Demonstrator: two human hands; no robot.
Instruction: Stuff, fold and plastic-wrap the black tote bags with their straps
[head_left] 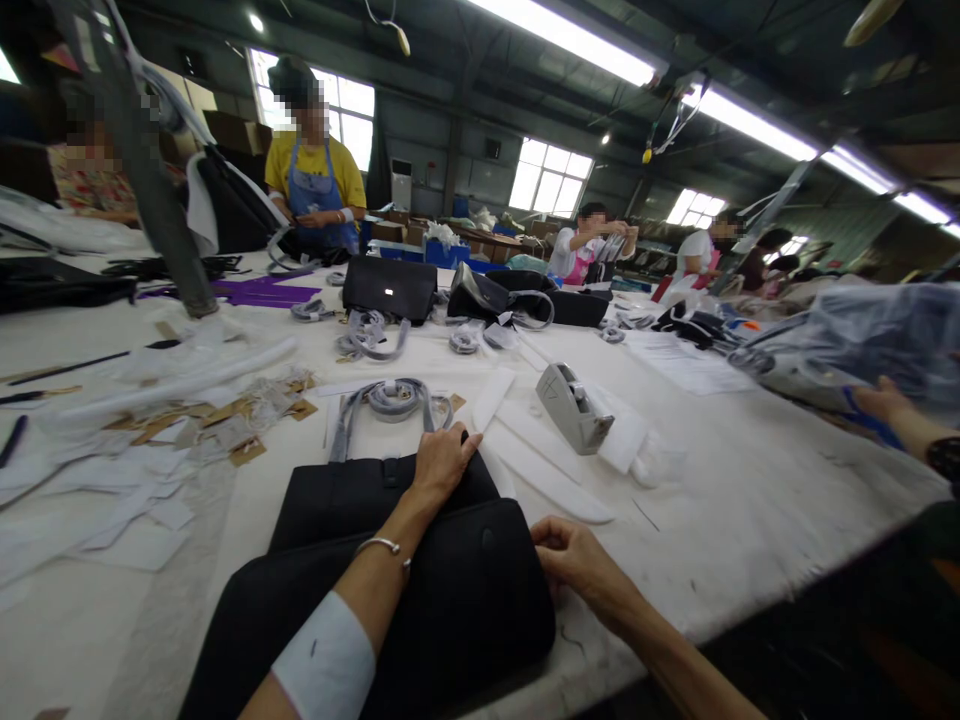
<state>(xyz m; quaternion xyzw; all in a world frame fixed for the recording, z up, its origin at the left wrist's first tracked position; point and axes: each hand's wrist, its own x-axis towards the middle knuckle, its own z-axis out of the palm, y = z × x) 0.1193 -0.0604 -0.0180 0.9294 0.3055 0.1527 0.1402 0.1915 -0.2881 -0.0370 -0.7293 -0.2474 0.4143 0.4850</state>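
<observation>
Black bag [397,610] lies at the near side of the white surface [720,470], right in front of the person; rounded section closest, flatter section with small tab [390,472] behind it. Left hand [442,465] on top, over the far section, arm crossing the bag. Its grip: fingers bent, mostly drawn in, small dark bit showing at the tips; cannot tell if that is held. Bracelet [379,542] and white cuff [326,655] on that arm. Right hand [570,555] at the bag's right edge, touching it. Its grip: fingers bent, thumb close to them, tips partly hidden; cannot tell if it is pinching the edge.

Grey-wrapped handle [342,428] at the bag's far edge, coiled strap [396,397] next to it. Tape dispenser [574,410] beyond the right hand, white strips [551,490] between it and the bag. Left side: brown tags [244,452] mixed with clear plastic, white paper scraps [127,500] nearer. Farther back: upright dark bag [390,288], purple strips [262,291], metal post [161,180].

Co-worker in yellow top and blue apron [319,190] stands across, back left. At the right edge another person's hand [885,402] is near clear plastic wrap [889,335]. More people farther off, too blurred to detail.
</observation>
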